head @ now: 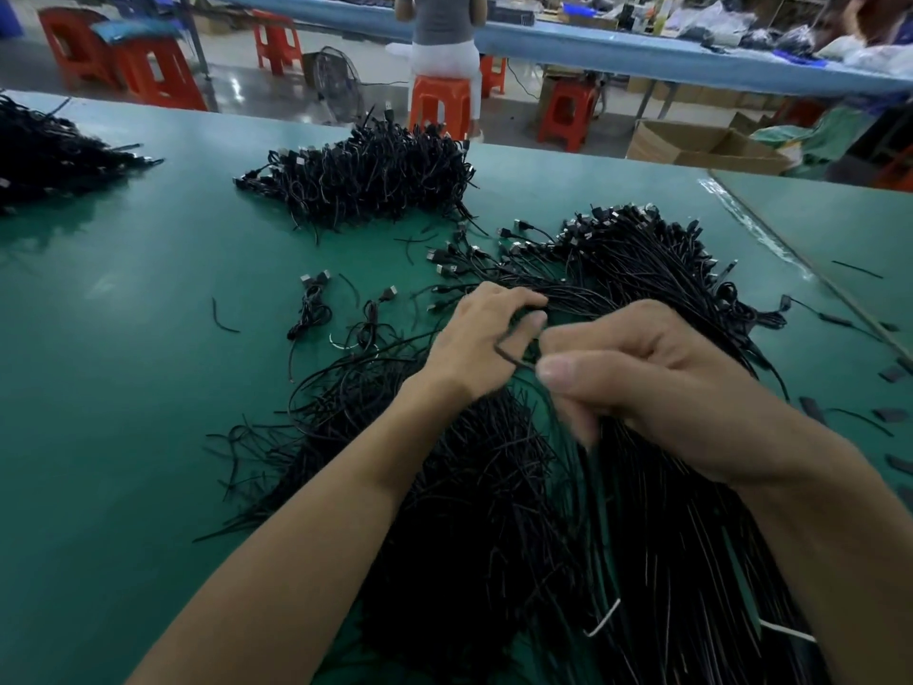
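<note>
A large spread of loose black USB cables covers the green table in front of me, plugs at the far end. My left hand lies over the cables, its fingers curled round a few strands near the plugs. My right hand is above the cable mass, and its thumb and fingers pinch a thin black cable that runs toward my left hand. Two small coiled cables lie apart on the left.
A heap of bundled cables sits at the far middle, another heap at the far left. Short black tie pieces lie at the right. Beyond the table edge are orange stools, a cardboard box and a seated person.
</note>
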`<state>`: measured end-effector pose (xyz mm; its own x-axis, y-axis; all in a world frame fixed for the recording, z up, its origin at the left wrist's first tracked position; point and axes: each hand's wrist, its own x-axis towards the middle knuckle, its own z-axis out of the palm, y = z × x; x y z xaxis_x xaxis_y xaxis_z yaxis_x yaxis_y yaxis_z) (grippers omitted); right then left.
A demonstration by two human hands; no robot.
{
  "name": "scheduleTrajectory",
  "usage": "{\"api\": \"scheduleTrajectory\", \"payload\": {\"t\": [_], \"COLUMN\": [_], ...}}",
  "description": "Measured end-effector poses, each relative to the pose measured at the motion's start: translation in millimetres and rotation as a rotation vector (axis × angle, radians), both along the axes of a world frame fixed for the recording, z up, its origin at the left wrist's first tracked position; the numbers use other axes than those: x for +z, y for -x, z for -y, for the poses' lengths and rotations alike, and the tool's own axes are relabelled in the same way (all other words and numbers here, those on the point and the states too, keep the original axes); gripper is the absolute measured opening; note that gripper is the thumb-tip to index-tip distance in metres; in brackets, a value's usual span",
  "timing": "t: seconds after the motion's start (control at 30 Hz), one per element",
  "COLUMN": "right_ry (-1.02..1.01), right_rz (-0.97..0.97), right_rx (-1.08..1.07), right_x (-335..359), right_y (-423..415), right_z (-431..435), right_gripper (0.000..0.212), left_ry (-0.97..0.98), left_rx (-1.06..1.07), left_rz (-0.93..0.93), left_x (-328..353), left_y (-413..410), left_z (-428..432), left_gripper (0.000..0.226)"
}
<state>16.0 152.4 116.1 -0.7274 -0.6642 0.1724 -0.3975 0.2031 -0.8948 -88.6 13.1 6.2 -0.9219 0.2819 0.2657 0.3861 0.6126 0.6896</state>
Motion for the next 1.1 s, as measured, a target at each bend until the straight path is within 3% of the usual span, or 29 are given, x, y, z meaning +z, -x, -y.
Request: {"api": "scheduleTrajectory", "payload": {"t": [0.1, 0.2, 0.27, 0.33, 0.4, 0.47, 0.5, 0.6, 0.7, 0.83, 0.9, 1.0, 1.1], "right_ry": [0.245, 0.258, 0.068, -0.348, -0.74, -0.968, -0.953, -0.611, -0.433, -0.65, -0.562, -0.436, -0.416], "right_rz": [0.06, 0.024, -0.035, -0.115, -0.081, -0.028, -0.01, -0.003, -0.033, -0.144, -0.309, -0.527, -0.417], "right_rx": [-0.081, -0.495, -0.794, -0.966, -0.943, -0.849, -0.783, -0.613, -0.585, -0.651, -0.671, -0.465, -0.296], "right_x": [0, -13, -26, -42, -55, -63, -65, -64, -65, -70, -69, -72, -74], "right_y": [4, 22, 36, 48, 51, 48, 45, 39, 38, 35, 28, 24, 27], "right_z": [-21, -51, -70, -87, -89, -76, -67, -33, -14, -13, -11, -8, -3], "right_gripper": [0.034, 0.039, 0.044, 0.044, 0.036, 0.043, 0.054, 0.071, 0.068, 0.061, 0.044, 0.043, 0.027], "left_ry": [-0.295, -0.693, -0.666, -0.492, -0.33, -0.104, -0.003, 0.144, 0.077, 0.0, 0.038, 0.059, -0.036], "left_rx": [0.222, 0.558, 0.616, 0.552, 0.393, 0.209, 0.136, 0.014, -0.081, -0.199, -0.235, -0.274, -0.298], "left_rz": [0.067, 0.01, -0.16, -0.267, -0.233, -0.131, -0.084, -0.018, 0.042, 0.166, 0.22, 0.259, 0.224], "left_x": [-2, 9, 18, 28, 38, 48, 51, 56, 58, 53, 45, 36, 32], "left_y": [9, 15, 15, 8, 1, -9, -13, -25, -37, -48, -52, -58, -61], "left_z": [10, 37, 56, 68, 74, 73, 70, 52, 40, 44, 50, 56, 60], "left_gripper": [0.024, 0.028, 0.031, 0.035, 0.033, 0.029, 0.029, 0.035, 0.047, 0.058, 0.057, 0.054, 0.052]}}
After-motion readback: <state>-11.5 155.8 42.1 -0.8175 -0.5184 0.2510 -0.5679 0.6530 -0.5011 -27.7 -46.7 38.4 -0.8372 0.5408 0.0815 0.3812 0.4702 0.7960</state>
